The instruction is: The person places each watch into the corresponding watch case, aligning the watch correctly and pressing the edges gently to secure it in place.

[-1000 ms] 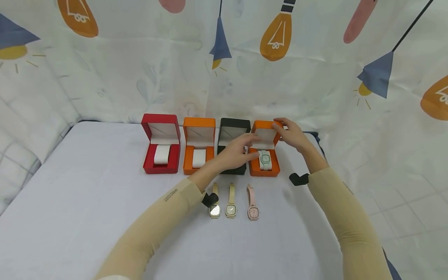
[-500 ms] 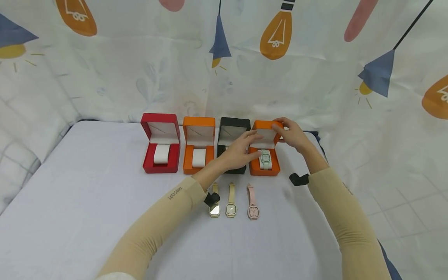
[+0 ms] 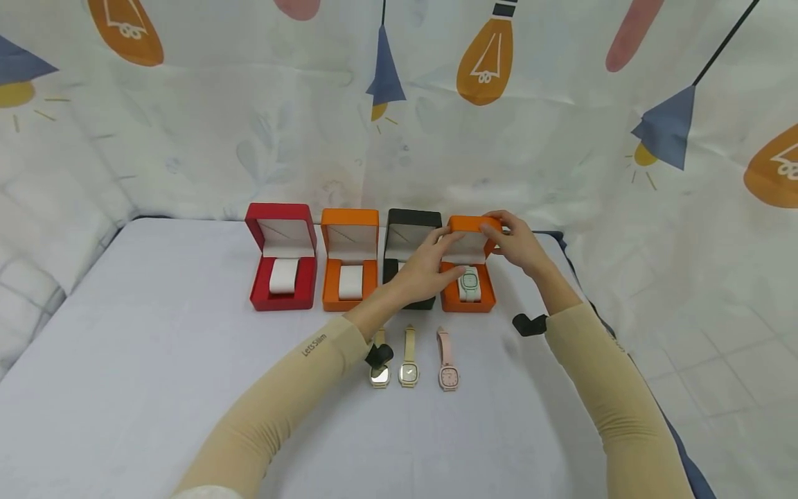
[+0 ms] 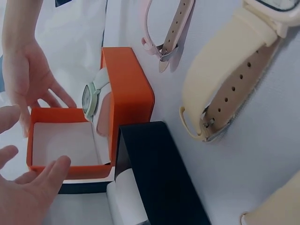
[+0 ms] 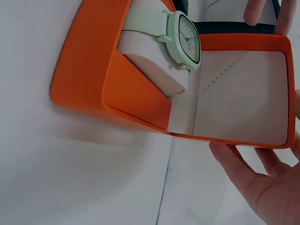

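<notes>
A pale green watch (image 3: 469,281) sits on a white cushion inside the rightmost orange watch box (image 3: 453,296), whose lid stands raised. My right hand (image 3: 519,242) holds the lid by its right side, thumb on the edge; in the right wrist view, the thumb of the right hand (image 5: 253,180) lies against the lid (image 5: 239,103). At the lid's left side is my left hand (image 3: 424,269), fingers extended, thumb near the watch; whether it touches the lid is unclear. In the left wrist view, the left hand (image 4: 28,192) has its fingers spread beside the box.
Left of it stand a black box (image 3: 414,217), another orange box (image 3: 350,217) and a red box (image 3: 282,303), all with raised lids and white cushions. Two cream watches (image 3: 409,374) and a pink watch (image 3: 448,376) lie in front. A patterned curtain (image 3: 280,111) hangs behind.
The left hand has shifted slightly up along the lid's left side. The rightmost orange lid has tipped a little forward while the right hand keeps its hold.
</notes>
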A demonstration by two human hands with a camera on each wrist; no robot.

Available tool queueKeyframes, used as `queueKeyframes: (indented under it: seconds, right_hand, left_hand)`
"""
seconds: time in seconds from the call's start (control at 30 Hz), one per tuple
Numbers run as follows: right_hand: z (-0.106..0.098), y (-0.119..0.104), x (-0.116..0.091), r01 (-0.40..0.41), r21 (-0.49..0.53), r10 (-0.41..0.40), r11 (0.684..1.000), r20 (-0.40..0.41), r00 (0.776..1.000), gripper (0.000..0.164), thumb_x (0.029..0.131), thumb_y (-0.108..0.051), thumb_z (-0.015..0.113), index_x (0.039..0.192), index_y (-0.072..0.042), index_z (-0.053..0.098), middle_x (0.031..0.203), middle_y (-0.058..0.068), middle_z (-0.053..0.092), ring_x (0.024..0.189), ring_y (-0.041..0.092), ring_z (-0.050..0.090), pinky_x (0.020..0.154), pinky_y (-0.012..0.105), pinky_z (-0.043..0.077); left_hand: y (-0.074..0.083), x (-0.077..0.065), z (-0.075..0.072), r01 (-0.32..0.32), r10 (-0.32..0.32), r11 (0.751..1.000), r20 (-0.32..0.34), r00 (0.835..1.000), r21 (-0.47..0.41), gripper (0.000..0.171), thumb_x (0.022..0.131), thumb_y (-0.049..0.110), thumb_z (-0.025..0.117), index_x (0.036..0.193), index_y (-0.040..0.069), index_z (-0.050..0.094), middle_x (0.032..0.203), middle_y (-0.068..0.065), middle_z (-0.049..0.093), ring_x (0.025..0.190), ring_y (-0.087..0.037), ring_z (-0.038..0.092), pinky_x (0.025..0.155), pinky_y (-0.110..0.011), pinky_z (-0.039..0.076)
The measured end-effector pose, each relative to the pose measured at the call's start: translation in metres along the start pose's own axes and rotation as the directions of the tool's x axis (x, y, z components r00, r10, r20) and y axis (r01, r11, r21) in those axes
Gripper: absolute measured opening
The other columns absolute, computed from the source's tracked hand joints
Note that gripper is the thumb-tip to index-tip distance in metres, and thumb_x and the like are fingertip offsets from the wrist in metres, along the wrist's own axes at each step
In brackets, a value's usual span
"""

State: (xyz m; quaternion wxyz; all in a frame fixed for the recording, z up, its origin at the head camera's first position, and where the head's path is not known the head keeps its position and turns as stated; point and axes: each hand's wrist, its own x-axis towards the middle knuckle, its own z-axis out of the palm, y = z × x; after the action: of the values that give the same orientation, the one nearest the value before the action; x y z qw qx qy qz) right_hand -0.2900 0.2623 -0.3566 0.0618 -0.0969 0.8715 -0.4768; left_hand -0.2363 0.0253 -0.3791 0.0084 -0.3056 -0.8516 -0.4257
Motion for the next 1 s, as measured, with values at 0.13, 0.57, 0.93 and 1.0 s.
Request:
queueKeyframes:
  seconds: [0.13, 0.57, 0.93, 1.0]
  right_hand:
    - [0.000, 0.000, -0.002, 0.010, -0.012, -0.010, 1.000, -0.015, 1.000, 0.054, 0.106, -0.038, 0.056, 0.148, -0.006, 0.046, 0.150, 0.022, 0.042, 0.129, 0.043, 0.052, 0.104, 0.057, 0.048]
    - [0.005, 0.001, -0.011, 0.027, -0.022, -0.028, 0.999, -0.048, 0.998, 0.055, 0.105, -0.039, 0.059, 0.150, -0.009, 0.047, 0.152, 0.020, 0.042, 0.134, 0.041, 0.050, 0.104, 0.053, 0.049]
    - [0.005, 0.008, -0.013, 0.053, -0.016, -0.054, 0.998, -0.067, 0.996, 0.051, 0.104, -0.038, 0.062, 0.143, -0.008, 0.052, 0.146, 0.018, 0.047, 0.128, 0.038, 0.056, 0.102, 0.051, 0.051]
    - [0.005, 0.008, -0.014, 0.050, -0.006, -0.051, 0.999, -0.072, 0.996, 0.050, 0.103, -0.038, 0.063, 0.142, -0.009, 0.053, 0.146, 0.017, 0.048, 0.127, 0.037, 0.056, 0.101, 0.049, 0.052]
  left_hand:
    - [0.000, 0.001, 0.001, 0.017, -0.017, 1.000, 0.015, 1.000, 0.003, 0.067, 0.103, 0.027, 0.065, 0.161, 0.012, 0.034, 0.168, -0.015, 0.017, 0.149, -0.035, 0.030, 0.117, -0.049, 0.034]
    - [0.002, 0.003, 0.001, 0.088, -0.088, 0.996, 0.057, 0.994, 0.003, 0.079, 0.104, 0.030, 0.063, 0.165, 0.010, 0.015, 0.170, -0.015, 0.011, 0.153, -0.032, 0.021, 0.120, -0.049, 0.028]
    - [0.007, 0.003, 0.003, 0.126, -0.125, 0.992, 0.077, 0.989, 0.003, 0.080, 0.105, 0.031, 0.062, 0.165, 0.009, 0.013, 0.169, -0.019, 0.008, 0.153, -0.036, 0.021, 0.120, -0.050, 0.029]
    - [0.008, 0.004, 0.003, 0.127, -0.127, 0.992, 0.073, 0.989, 0.007, 0.080, 0.105, 0.031, 0.061, 0.165, 0.009, 0.013, 0.169, -0.018, 0.009, 0.153, -0.035, 0.022, 0.119, -0.049, 0.031]
